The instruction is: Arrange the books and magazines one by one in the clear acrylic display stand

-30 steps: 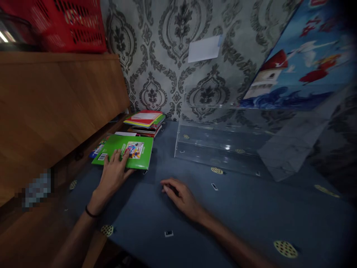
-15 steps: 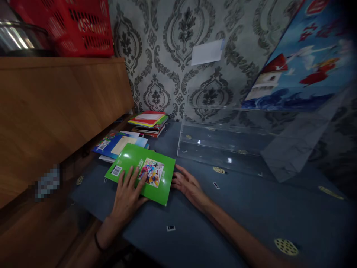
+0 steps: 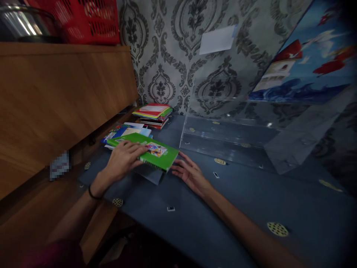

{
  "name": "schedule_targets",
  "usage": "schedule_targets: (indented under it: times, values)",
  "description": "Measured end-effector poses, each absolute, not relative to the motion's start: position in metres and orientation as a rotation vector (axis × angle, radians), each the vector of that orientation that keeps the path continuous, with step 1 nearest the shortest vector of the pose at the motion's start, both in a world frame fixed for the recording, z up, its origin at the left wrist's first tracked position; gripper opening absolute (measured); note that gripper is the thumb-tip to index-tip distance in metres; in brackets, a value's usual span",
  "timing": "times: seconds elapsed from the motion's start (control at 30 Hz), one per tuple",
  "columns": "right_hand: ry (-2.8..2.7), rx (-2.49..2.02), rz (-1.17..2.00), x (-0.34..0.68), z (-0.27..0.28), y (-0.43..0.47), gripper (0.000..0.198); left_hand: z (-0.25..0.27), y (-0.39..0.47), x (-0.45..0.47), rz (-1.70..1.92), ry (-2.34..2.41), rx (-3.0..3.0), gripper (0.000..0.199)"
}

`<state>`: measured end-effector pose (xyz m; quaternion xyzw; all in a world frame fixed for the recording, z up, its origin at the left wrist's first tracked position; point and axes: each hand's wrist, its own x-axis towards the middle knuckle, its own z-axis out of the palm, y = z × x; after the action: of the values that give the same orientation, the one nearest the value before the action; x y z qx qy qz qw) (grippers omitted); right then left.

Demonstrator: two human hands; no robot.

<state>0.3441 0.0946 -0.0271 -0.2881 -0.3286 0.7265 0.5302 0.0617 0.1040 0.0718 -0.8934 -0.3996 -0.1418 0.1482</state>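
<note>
A green book (image 3: 164,159) with a colourful picture on its cover is tilted above the table, its near edge and spine raised. My left hand (image 3: 125,156) grips it at the near left, fingers over the cover and the thumb side at the near edge. Beneath the book shows a greyish flat surface; I cannot tell whether it is a cover or a sheet. At the book's right edge, my right hand (image 3: 191,174) has its fingers stretched apart, the tips close to the corner. Blue books (image 3: 122,130) lie partly hidden behind the green one.
Several books form a stack (image 3: 153,115) against the wall. A clear acrylic rack (image 3: 223,143) stands on the dark blue table (image 3: 200,219), with a blue picture book (image 3: 301,70) upright at its right. To the left rises a wooden cabinet (image 3: 64,89) bearing a red basket (image 3: 95,22).
The green book has gone from facing me to a flatter tilt with its spine showing. My left hand has shifted up and left along it. The camera view has moved slightly.
</note>
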Motion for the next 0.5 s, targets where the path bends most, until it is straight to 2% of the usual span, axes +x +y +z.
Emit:
schedule_targets:
  times: [0.13, 0.23, 0.33, 0.5]
  values:
    - [-0.787, -0.668, 1.777, 0.345, -0.028, 0.095, 0.049, 0.106, 0.126, 0.067, -0.528, -1.146, -2.557, 0.058]
    - [-0.814, -0.685, 1.815, 0.343, -0.031, 0.094, 0.048, 0.115, 0.135, 0.070, -0.651, -1.172, -2.532, 0.062]
    - [-0.812, -0.746, 1.868, 0.336, -0.032, 0.094, 0.043, 0.119, 0.139, 0.070, -0.757, -1.214, -2.532, 0.060]
    - [-0.764, -0.905, 1.961, 0.316, -0.026, 0.099, 0.021, 0.129, 0.141, 0.068, -0.788, -1.334, -2.565, 0.050]
